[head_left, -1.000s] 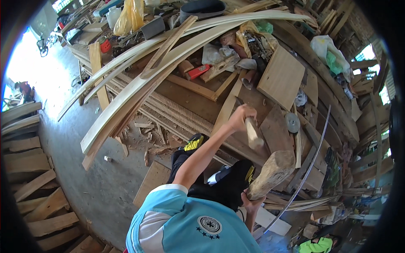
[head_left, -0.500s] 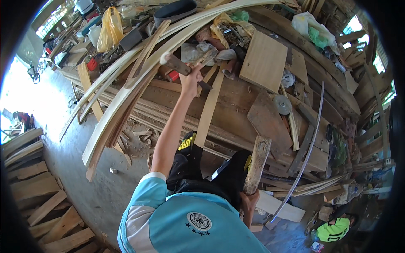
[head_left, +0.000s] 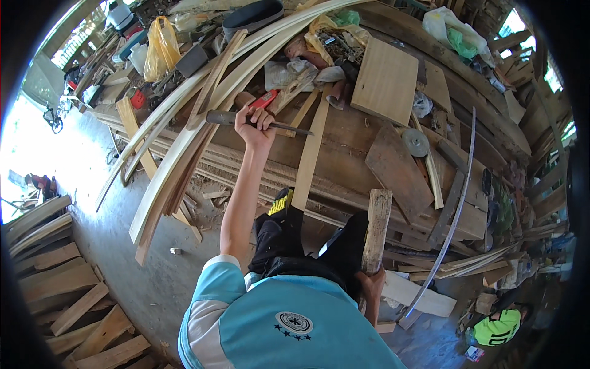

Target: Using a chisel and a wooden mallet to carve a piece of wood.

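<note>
My left hand (head_left: 255,128) is closed round a chisel (head_left: 220,117) with a dark handle. Its slim metal blade (head_left: 294,128) points right above the bench, partly covered by my fingers. Just behind that hand lies a red-handled tool (head_left: 265,98), beside a brown rounded piece of wood (head_left: 244,99). My right hand (head_left: 372,284), low by my right leg, grips the lower end of a thick rough wooden club (head_left: 376,232), which stands nearly upright. A pale narrow wooden strip (head_left: 311,154) runs from the bench toward my legs.
Long bent wood strips (head_left: 184,147) overhang the bench at left. A square board (head_left: 386,80), a dark wooden panel (head_left: 396,169) and a grey disc (head_left: 415,142) lie to the right. Planks (head_left: 67,280) are stacked at lower left. A person in bright yellow-green (head_left: 496,329) is at lower right.
My left hand has moved down and slightly left, and the chisel has turned from steeply slanted to nearly level. The wooden club in my right hand has become more upright.
</note>
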The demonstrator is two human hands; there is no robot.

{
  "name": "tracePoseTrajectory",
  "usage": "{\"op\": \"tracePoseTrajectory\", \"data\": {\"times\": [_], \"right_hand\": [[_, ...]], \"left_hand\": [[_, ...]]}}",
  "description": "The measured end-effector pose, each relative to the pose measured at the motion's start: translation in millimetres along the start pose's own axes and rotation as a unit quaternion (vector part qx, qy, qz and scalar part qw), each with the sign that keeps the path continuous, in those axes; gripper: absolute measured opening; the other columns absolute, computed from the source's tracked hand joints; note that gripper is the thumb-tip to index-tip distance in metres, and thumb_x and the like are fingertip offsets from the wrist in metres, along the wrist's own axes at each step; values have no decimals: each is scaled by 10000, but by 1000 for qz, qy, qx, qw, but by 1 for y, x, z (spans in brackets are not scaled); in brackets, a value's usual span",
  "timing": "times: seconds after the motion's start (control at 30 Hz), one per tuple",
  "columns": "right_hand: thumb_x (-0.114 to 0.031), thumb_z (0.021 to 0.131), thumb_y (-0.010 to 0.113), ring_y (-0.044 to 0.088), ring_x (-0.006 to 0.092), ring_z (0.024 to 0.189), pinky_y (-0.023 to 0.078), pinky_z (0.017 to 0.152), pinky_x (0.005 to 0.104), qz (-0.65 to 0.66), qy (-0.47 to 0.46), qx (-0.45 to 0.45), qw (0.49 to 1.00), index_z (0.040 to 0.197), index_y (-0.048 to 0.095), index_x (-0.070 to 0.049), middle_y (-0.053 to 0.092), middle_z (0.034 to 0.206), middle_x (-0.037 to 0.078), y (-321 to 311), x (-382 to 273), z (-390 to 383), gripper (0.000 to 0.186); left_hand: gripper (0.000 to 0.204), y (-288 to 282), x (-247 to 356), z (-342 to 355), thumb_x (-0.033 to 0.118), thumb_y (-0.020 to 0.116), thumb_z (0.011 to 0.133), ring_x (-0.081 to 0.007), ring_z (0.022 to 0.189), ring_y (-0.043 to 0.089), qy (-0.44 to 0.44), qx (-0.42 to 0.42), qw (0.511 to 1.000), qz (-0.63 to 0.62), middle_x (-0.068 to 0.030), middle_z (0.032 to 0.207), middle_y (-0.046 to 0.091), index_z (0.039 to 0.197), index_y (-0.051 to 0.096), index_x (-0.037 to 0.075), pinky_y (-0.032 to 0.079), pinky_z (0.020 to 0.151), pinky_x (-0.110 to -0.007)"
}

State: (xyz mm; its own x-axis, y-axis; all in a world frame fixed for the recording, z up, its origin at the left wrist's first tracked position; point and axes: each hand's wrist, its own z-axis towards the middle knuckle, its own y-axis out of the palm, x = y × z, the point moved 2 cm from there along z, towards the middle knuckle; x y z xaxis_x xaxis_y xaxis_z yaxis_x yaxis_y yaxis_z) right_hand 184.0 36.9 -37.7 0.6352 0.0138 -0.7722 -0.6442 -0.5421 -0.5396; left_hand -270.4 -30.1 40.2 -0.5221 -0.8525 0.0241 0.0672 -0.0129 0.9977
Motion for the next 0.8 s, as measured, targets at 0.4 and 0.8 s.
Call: {"op": "tracePoseTrajectory", "data": {"times": [0.4, 0.8], "right_hand": [[-186, 476, 653, 574, 300, 802, 435, 752, 370, 66, -13, -21, 998, 990, 518, 37, 592, 858, 184, 4, 5, 4, 576], [-194, 480, 672, 573, 282, 822, 432, 744, 354, 33, -18, -23, 999, 983, 517, 36, 593, 872, 171, -4, -9, 4, 575]], "left_hand": [[213, 17, 16, -19, 183, 516, 748, -59, 346, 216, -48, -119, 991, 42, 49, 457, 286, 601, 377, 119, 194, 350, -200], [252, -24, -28, -108, 149, 575, 690, -116, 606, 544, -89, -74, 424, 898, -98, 676, 598, 864, 575, -33, 423, 540, -287]]}}
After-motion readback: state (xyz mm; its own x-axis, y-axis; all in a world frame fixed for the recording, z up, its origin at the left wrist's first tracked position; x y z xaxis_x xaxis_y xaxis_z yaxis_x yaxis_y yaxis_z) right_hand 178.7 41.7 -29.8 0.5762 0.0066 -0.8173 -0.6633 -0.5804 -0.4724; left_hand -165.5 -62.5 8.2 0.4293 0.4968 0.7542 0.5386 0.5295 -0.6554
